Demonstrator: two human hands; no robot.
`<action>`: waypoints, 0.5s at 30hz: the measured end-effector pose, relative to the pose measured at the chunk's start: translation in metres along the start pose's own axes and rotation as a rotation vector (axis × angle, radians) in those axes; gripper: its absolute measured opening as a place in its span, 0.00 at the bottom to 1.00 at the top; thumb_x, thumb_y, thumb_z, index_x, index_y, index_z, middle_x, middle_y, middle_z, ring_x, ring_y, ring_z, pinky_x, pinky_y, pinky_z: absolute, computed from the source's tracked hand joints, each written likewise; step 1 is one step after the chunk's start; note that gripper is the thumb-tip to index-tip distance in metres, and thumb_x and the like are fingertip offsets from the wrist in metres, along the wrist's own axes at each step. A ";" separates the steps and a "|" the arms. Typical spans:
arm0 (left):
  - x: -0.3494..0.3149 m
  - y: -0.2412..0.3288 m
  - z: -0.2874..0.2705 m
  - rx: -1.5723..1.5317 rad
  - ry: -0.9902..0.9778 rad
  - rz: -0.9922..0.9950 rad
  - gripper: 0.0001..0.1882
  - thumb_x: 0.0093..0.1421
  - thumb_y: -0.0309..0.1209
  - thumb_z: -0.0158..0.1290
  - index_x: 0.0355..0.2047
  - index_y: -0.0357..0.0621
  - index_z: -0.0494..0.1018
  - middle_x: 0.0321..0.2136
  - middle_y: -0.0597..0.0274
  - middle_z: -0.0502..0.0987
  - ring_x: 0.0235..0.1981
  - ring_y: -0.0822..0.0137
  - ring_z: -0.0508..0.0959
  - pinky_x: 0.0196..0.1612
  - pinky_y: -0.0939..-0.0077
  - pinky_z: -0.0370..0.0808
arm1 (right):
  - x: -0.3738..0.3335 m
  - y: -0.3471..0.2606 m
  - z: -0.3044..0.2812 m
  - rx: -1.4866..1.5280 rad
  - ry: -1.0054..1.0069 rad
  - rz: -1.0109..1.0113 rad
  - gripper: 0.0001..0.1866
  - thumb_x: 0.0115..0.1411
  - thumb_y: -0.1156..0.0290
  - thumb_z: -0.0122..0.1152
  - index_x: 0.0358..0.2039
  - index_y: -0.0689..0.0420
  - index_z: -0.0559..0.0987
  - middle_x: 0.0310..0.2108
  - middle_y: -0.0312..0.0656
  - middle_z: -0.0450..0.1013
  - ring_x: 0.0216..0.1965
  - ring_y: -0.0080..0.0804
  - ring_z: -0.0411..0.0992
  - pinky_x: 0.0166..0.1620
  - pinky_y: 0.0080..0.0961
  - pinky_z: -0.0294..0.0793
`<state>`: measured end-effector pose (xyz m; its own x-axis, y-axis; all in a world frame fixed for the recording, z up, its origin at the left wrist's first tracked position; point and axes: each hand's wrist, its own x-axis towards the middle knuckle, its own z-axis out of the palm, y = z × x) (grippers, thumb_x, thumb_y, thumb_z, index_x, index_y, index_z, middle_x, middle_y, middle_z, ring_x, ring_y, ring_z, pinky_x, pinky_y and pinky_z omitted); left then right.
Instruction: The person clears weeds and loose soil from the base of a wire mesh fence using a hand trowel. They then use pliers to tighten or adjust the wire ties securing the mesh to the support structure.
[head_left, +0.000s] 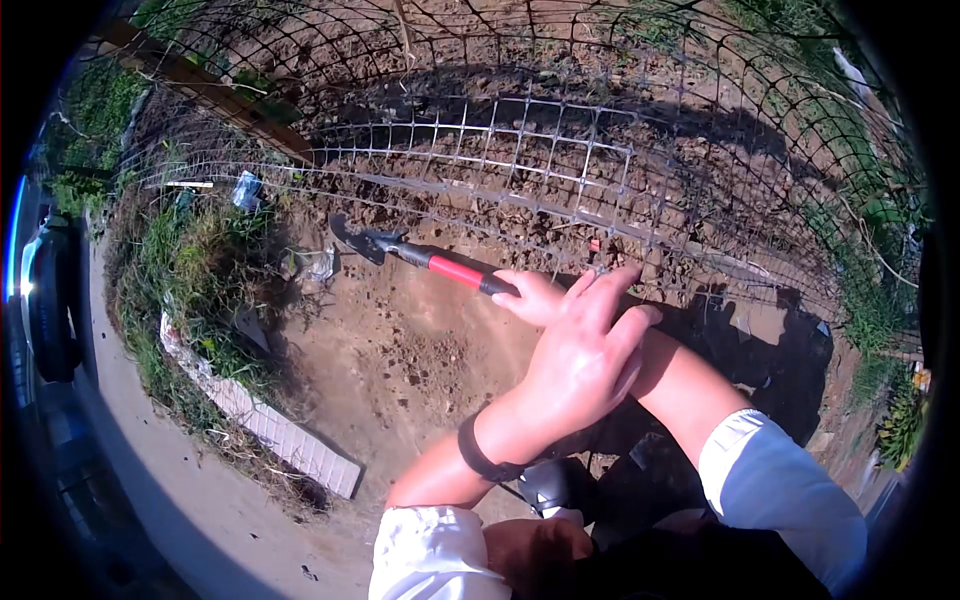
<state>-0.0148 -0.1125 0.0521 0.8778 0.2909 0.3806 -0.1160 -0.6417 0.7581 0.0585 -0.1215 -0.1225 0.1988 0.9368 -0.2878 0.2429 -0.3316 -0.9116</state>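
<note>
My right hand (532, 298) is closed round the black grip of a short-handled hoe (455, 270). The hoe has a red and black shaft and a dark, curved head set crosswise. It points to the far left, with its head over the bare soil; whether the blade touches the ground I cannot tell. My left hand (592, 350), with a dark band on its wrist, crosses over my right wrist and hides part of it. Its fingers are apart and partly bent, and nothing shows in them. Whether it touches the right arm is unclear.
Wire mesh fencing (530, 135) spans the far side, with a wooden post (215, 100) at far left. Grass (200, 260) and a pale slab (290, 445) edge the dirt on the left. Beyond runs a pavement (150, 480) beside a parked vehicle (50, 290).
</note>
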 end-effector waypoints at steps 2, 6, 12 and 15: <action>-0.002 -0.003 0.002 -0.026 0.020 -0.020 0.20 0.39 0.22 0.55 0.37 0.38 0.70 0.46 0.39 0.67 0.47 0.43 0.69 0.55 0.50 0.64 | -0.005 0.015 -0.009 0.362 0.223 -0.244 0.19 0.58 0.69 0.57 0.49 0.60 0.71 0.37 0.46 0.76 0.37 0.28 0.72 0.44 0.28 0.71; -0.006 -0.010 0.006 -0.042 0.038 -0.015 0.18 0.41 0.22 0.54 0.36 0.37 0.71 0.46 0.40 0.67 0.46 0.43 0.69 0.53 0.51 0.65 | -0.016 0.011 -0.020 0.155 0.159 -0.237 0.19 0.58 0.68 0.57 0.50 0.60 0.71 0.40 0.48 0.75 0.40 0.36 0.73 0.46 0.30 0.71; 0.003 -0.006 0.004 0.019 0.074 0.051 0.16 0.42 0.25 0.52 0.36 0.37 0.71 0.46 0.40 0.67 0.48 0.45 0.69 0.54 0.50 0.64 | -0.041 -0.017 -0.022 -0.086 0.375 -0.437 0.23 0.59 0.66 0.56 0.54 0.60 0.66 0.44 0.50 0.72 0.45 0.42 0.72 0.49 0.33 0.70; 0.005 -0.003 0.008 0.035 0.103 0.027 0.15 0.45 0.26 0.51 0.36 0.37 0.71 0.46 0.40 0.67 0.47 0.45 0.70 0.54 0.50 0.64 | -0.055 -0.084 -0.054 -1.419 0.151 -0.618 0.23 0.60 0.66 0.55 0.54 0.59 0.66 0.45 0.50 0.71 0.46 0.40 0.70 0.50 0.31 0.69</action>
<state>-0.0066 -0.1152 0.0476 0.8220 0.3435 0.4543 -0.1213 -0.6738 0.7289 0.0784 -0.1517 -0.0146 -0.1985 0.9720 0.1255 0.9700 0.1765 0.1670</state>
